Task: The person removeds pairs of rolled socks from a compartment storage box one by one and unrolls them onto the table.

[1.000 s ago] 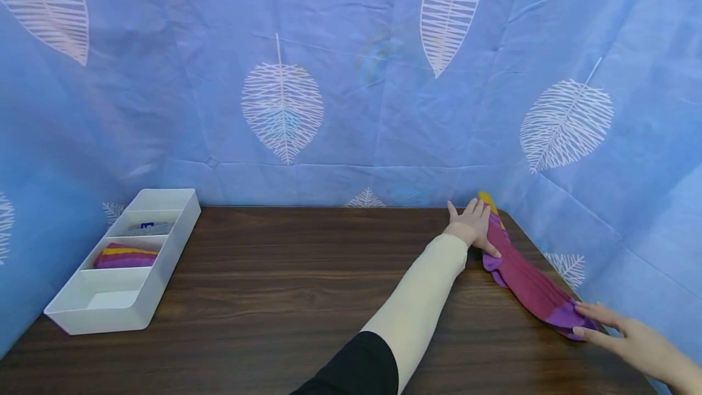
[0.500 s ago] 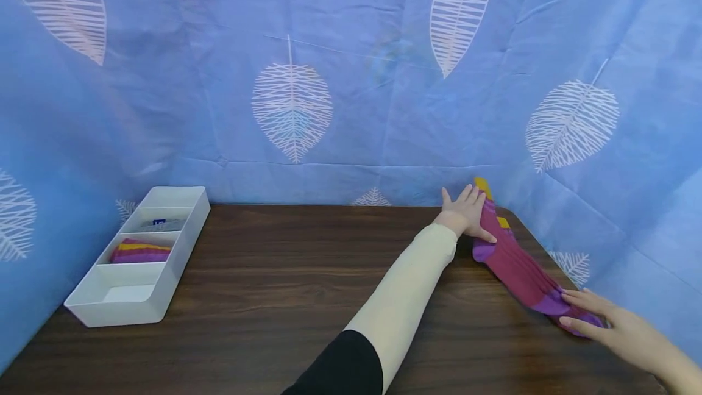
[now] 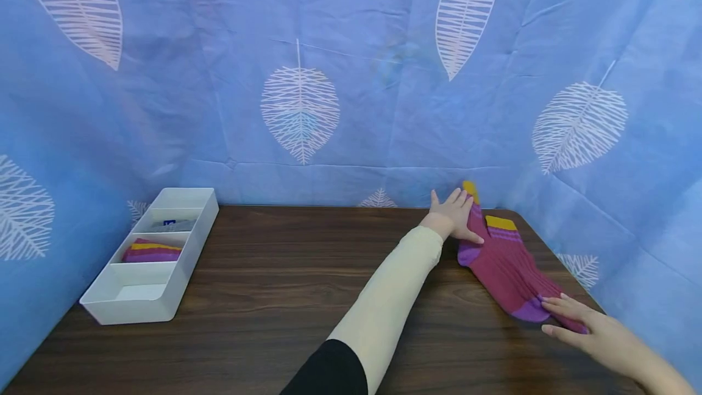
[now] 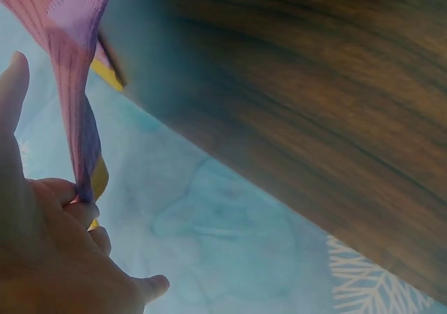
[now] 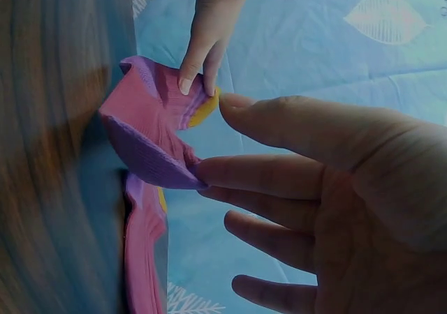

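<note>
Two maroon socks with purple heels and toes and yellow cuffs are at the table's right end. My left hand, also in the left wrist view, holds the upper sock near its cuff with the fingertips, other fingers spread. My right hand has its index and middle fingertips at that sock's purple toe; its thumb stands apart. The right wrist view shows the upper sock stretched between both hands. The lower sock lies partly beneath it along the table edge, its cuff toward the back.
A white divided tray stands at the left of the brown wooden table. It holds a folded striped sock and a clear packet in separate compartments. A blue leaf-print curtain hangs behind and at the sides.
Both hands have moved left with the upper sock, drawing it off the lower one, which now shows more of its leg and yellow cuff. The head view has turned slightly left.
</note>
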### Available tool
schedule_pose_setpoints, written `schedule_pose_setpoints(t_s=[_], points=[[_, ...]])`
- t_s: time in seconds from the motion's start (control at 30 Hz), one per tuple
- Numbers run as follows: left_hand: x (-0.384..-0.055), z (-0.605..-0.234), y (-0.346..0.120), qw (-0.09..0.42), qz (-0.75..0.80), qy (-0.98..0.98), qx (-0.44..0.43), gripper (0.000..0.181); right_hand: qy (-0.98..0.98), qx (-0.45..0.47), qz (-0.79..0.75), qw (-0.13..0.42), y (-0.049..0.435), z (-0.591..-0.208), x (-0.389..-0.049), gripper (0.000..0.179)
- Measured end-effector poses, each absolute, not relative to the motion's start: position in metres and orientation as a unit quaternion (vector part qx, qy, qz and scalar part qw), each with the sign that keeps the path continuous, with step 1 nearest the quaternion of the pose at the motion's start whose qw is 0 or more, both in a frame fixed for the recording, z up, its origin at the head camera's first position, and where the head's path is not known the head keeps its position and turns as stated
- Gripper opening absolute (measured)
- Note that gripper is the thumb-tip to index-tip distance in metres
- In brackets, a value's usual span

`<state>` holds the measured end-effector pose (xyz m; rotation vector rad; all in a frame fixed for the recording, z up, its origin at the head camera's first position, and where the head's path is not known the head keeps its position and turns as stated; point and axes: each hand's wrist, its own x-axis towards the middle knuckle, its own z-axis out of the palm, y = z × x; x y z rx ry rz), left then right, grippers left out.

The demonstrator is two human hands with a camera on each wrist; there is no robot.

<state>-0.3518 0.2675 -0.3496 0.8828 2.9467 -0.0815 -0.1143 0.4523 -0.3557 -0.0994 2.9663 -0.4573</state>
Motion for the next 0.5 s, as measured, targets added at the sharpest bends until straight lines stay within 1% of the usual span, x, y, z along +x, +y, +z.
schedule_pose_setpoints(t_s=[0.1, 0.37, 0.5], points=[[-0.353, -0.356, 0.268, 0.046, -0.031, 0.958, 0.282, 0.102, 0.983, -0.041, -0.158, 0.082, 0.452, -0.357, -0.115, 0.057], [-0.35, -0.372, 0.27, 0.069, -0.037, 0.954, 0.29, 0.099, 0.965, -0.04, -0.203, 0.161, 0.456, -0.364, -0.118, 0.06], [-0.357, -0.388, 0.279, 0.095, -0.037, 0.956, 0.274, 0.098, 0.956, -0.031, -0.221, 0.188, 0.461, -0.369, -0.119, 0.06]])
